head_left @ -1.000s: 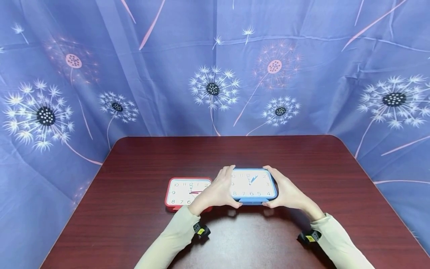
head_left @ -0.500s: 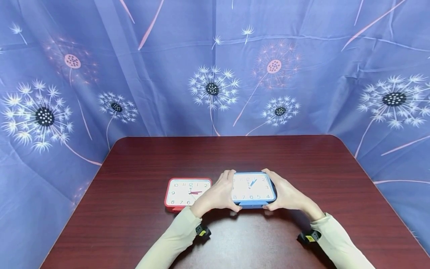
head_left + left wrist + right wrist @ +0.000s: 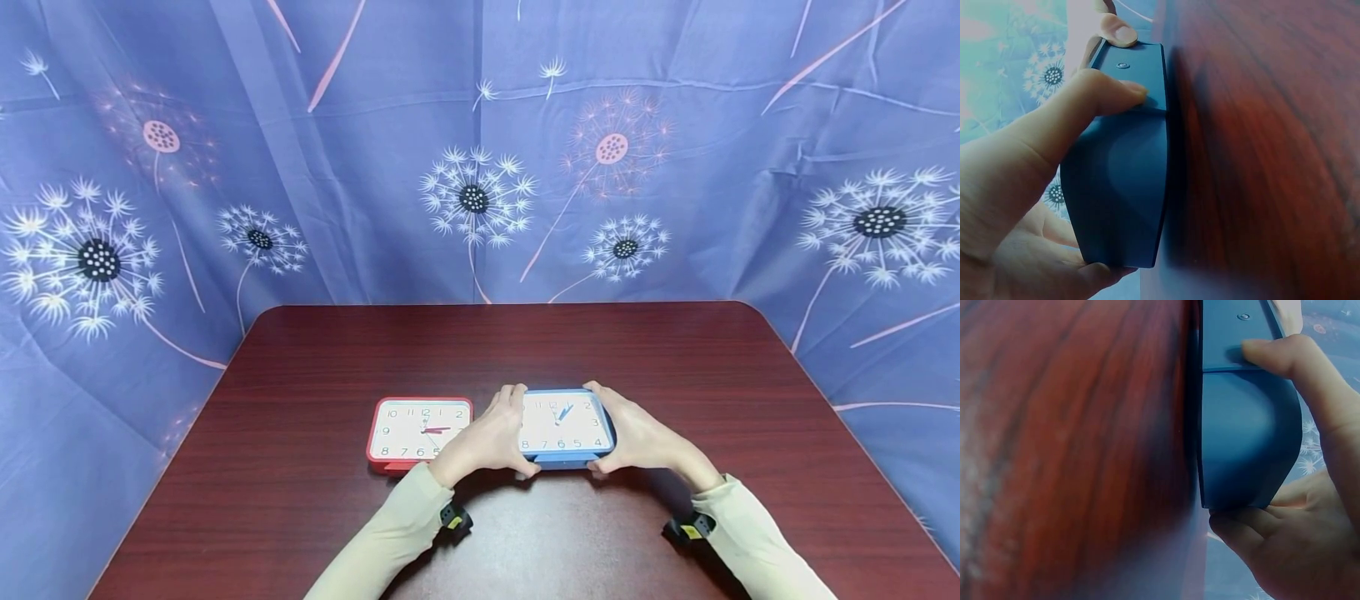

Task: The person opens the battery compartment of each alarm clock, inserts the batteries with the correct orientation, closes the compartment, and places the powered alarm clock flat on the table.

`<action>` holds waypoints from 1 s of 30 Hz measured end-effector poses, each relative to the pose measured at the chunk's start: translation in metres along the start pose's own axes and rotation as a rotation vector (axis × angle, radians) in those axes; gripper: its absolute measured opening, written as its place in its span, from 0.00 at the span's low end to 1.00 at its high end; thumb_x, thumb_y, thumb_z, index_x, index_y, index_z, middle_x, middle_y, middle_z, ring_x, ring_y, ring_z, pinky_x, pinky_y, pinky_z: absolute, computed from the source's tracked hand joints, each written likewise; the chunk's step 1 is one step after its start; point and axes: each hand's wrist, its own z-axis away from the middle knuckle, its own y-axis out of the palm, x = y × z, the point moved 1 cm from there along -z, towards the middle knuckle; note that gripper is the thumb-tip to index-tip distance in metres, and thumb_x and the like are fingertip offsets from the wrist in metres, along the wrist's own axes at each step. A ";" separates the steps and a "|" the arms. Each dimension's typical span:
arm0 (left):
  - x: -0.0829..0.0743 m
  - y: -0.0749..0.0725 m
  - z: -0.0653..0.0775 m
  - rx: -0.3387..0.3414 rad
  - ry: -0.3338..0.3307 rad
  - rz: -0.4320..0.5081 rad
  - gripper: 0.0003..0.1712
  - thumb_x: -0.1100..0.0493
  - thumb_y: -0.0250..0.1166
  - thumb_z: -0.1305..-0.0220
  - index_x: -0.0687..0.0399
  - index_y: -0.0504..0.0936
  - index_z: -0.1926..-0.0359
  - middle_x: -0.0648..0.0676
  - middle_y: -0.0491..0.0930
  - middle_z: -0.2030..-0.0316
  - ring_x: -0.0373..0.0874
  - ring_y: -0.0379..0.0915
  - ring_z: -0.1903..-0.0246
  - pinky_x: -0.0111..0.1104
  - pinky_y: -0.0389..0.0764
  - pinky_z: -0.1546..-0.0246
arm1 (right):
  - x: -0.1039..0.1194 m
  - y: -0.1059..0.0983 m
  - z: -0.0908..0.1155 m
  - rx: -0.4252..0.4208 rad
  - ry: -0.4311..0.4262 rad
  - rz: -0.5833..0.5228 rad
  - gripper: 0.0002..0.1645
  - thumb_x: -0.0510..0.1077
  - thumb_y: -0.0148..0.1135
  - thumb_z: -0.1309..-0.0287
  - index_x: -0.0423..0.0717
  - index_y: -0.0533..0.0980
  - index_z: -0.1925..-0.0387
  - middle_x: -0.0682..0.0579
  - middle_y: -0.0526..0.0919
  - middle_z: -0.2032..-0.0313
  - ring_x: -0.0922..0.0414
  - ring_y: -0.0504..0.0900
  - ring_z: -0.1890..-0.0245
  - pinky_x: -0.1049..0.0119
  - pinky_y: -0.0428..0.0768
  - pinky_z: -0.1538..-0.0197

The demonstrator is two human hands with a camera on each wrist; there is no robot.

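A blue alarm clock (image 3: 566, 425) with a white dial lies face up at the tabletop, held from both sides. My left hand (image 3: 492, 432) grips its left end, thumb on the near edge and fingers at the far edge. On the opposite end my right hand (image 3: 637, 432) holds it the same way. Both wrist views show the clock's blue side (image 3: 1122, 181) very close to the wood; whether it touches cannot be told. A red alarm clock (image 3: 416, 429) lies face up just left of the blue one, its right part hidden behind my left hand and wrist.
The dark red-brown wooden table (image 3: 300, 358) has rounded far corners. Behind it and at the sides hangs a blue curtain (image 3: 375, 167) printed with dandelions. Black straps with small devices (image 3: 453, 518) sit at both wrists.
Both hands have brought the blue clock down and slightly nearer the front edge, closer to the table. The grip is unchanged. The red clock has stayed in place.
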 end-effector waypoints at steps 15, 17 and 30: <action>0.000 0.004 0.000 0.006 -0.015 -0.040 0.67 0.43 0.81 0.69 0.71 0.55 0.34 0.66 0.64 0.41 0.54 0.66 0.42 0.36 0.70 0.37 | 0.002 0.001 0.000 0.026 0.030 0.027 0.63 0.57 0.81 0.76 0.40 0.60 0.36 0.54 0.74 0.52 0.62 0.73 0.56 0.64 0.75 0.51; 0.000 0.005 0.001 0.006 -0.020 -0.043 0.68 0.43 0.81 0.68 0.71 0.54 0.33 0.66 0.64 0.40 0.55 0.66 0.41 0.36 0.70 0.36 | 0.002 0.002 0.000 0.032 0.040 0.031 0.64 0.57 0.82 0.76 0.40 0.60 0.36 0.53 0.74 0.51 0.61 0.73 0.55 0.63 0.75 0.51; 0.001 0.009 0.006 0.015 -0.049 -0.011 0.70 0.44 0.80 0.64 0.72 0.50 0.29 0.69 0.58 0.34 0.58 0.60 0.34 0.38 0.70 0.36 | 0.006 0.001 -0.001 0.046 0.074 0.055 0.69 0.62 0.82 0.76 0.35 0.59 0.34 0.45 0.74 0.45 0.55 0.74 0.50 0.54 0.75 0.46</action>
